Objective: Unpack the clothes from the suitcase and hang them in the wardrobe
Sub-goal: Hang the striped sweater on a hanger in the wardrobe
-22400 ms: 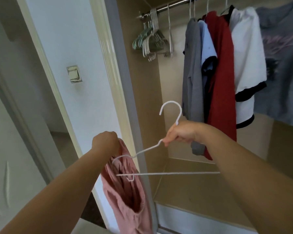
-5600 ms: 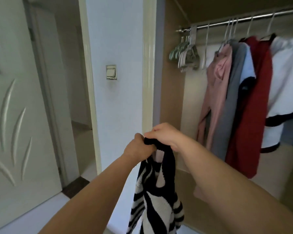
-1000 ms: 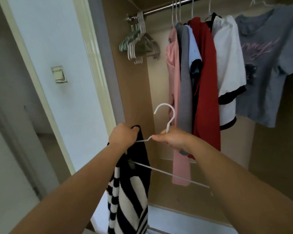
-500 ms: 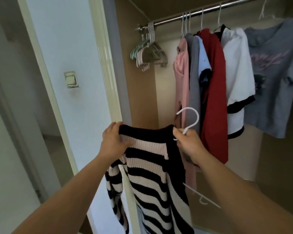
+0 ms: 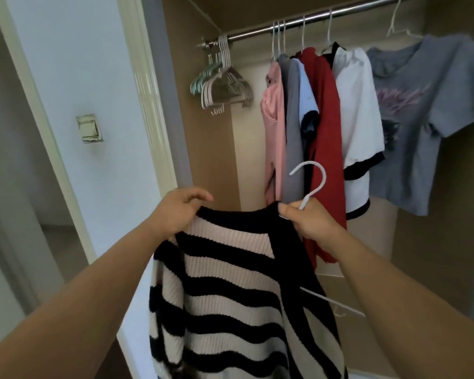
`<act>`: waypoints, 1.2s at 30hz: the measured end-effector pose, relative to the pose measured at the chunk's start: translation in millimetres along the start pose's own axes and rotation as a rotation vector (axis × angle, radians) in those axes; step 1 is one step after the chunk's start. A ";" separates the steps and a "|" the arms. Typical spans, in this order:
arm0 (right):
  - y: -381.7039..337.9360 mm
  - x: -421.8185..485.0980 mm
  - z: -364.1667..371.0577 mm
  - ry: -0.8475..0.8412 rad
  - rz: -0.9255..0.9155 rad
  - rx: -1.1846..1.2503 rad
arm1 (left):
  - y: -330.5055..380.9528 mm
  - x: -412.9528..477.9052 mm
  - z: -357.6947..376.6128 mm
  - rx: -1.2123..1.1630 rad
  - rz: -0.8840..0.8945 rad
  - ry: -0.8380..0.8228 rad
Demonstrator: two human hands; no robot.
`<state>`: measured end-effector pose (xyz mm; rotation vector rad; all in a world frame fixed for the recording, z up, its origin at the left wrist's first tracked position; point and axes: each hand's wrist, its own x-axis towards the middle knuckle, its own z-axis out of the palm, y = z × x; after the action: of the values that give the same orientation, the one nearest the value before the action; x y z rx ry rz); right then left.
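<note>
Black-and-white striped knit sweater (image 5: pixel 230 283) held up before open tan wooden wardrobe (image 5: pixel 211 160).
Left hand (image 5: pixel 175 214) grips its neckline at 9 o'clock; right hand (image 5: pixel 309 222) at 3 o'clock pinches neckline plus thin white wire hanger (image 5: pixel 316 181), hook up.

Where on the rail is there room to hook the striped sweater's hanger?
Bare rail lies between the empty hangers and the pink garment, and again between the white tee and grey tee. From pink to white the clothes hang packed.
</note>
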<state>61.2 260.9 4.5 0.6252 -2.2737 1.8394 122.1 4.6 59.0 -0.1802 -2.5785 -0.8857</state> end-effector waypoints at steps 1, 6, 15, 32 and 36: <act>-1.2 0.9 8.0 0.005 -0.008 0.001 | 11.7 0.1 10.7 0.115 0.063 -0.080; -15.9 9.1 17.9 0.016 0.065 0.106 | 35.4 -4.1 45.6 0.493 0.304 -0.212; -22.7 12.6 39.5 0.361 -0.045 -0.114 | 41.8 5.8 55.3 0.332 0.275 -0.074; 5.3 -5.4 110.6 -0.231 0.014 0.145 | 17.5 17.0 -15.5 0.059 0.077 0.226; 13.8 -14.0 117.0 -0.669 0.158 -0.321 | 15.1 12.6 -27.9 -0.051 0.057 0.231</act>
<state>84.8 153.7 -40.8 1.1638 -3.0237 1.3966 123.7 -0.7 92.7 -0.1556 -2.3282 -0.8955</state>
